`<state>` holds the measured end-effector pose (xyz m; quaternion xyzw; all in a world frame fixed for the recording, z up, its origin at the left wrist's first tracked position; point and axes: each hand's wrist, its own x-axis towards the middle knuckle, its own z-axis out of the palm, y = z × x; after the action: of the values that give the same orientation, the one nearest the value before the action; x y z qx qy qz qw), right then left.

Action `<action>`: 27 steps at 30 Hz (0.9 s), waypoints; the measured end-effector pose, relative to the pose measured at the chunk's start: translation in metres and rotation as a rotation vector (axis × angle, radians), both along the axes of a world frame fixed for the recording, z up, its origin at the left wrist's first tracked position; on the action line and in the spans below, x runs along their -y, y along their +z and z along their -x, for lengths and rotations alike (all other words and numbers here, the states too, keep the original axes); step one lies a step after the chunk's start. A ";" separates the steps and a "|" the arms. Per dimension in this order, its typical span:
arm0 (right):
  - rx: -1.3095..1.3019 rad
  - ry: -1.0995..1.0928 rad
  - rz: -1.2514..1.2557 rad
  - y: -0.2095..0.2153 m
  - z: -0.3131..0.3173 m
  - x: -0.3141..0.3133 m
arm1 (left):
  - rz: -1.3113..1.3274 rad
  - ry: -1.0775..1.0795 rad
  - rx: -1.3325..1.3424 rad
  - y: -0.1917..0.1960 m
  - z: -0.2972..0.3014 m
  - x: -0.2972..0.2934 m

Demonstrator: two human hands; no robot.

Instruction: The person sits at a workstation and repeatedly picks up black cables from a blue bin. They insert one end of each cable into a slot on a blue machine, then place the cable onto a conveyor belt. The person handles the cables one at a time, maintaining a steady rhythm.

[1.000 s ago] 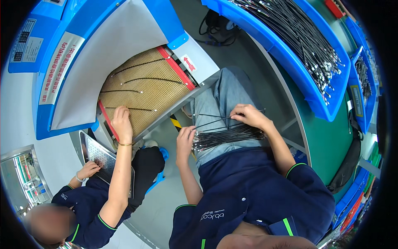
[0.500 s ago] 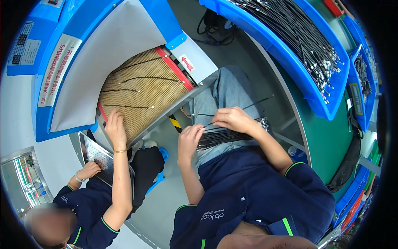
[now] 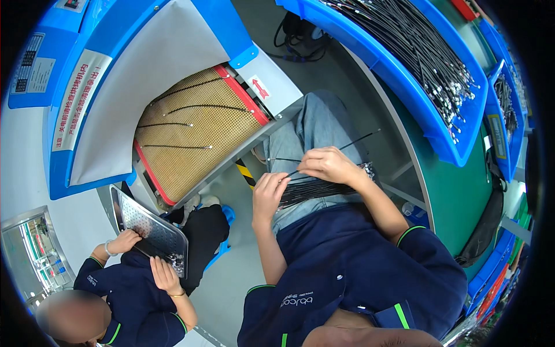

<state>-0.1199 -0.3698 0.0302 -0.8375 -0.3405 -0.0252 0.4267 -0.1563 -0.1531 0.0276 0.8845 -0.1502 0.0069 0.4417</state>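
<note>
A thin black cable (image 3: pixel 359 140) with a small pale end is pinched in my right hand (image 3: pixel 329 166) and slants up to the right over my knees. My left hand (image 3: pixel 269 199) is closed on the same cable, just left of the right hand. Another short stretch of black cable with a white tip (image 3: pixel 283 159) sticks out leftward from my right fingers; whether it is the same cable I cannot tell. Below both hands, a bundle of black cables (image 3: pixel 318 191) lies across my lap, its connector ends near my right wrist.
Ahead to the left, a mesh conveyor belt (image 3: pixel 193 151) carries several black cables out of a blue machine (image 3: pixel 213 29). Beside it, a co-worker holds a perforated metal tray (image 3: pixel 151 226). At right, a large blue bin (image 3: pixel 370 66) full of cables stands on a green table (image 3: pixel 451 196).
The co-worker's hand has left the belt and come down to the metal tray, which is tilted more into view. My left hand has shifted slightly right, toward my right hand.
</note>
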 end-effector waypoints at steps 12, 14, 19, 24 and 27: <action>-0.052 -0.021 -0.025 0.000 0.001 0.002 | -0.023 0.019 0.187 -0.004 0.001 0.000; -0.069 -0.018 -0.032 0.002 0.001 0.001 | -0.029 0.001 0.262 -0.006 0.001 -0.002; -0.086 -0.014 -0.044 0.003 0.001 0.001 | -0.005 -0.013 0.311 -0.002 0.000 -0.001; -0.099 -0.013 -0.061 0.003 0.001 0.001 | 0.014 -0.009 0.308 -0.002 0.001 0.000; -0.110 -0.010 -0.075 0.003 0.001 0.000 | 0.018 -0.014 0.304 0.000 0.001 0.002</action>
<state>-0.1213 -0.3699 0.0333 -0.8228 -0.3110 0.0061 0.4757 -0.1568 -0.1547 0.0273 0.8681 -0.2215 0.1389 0.4219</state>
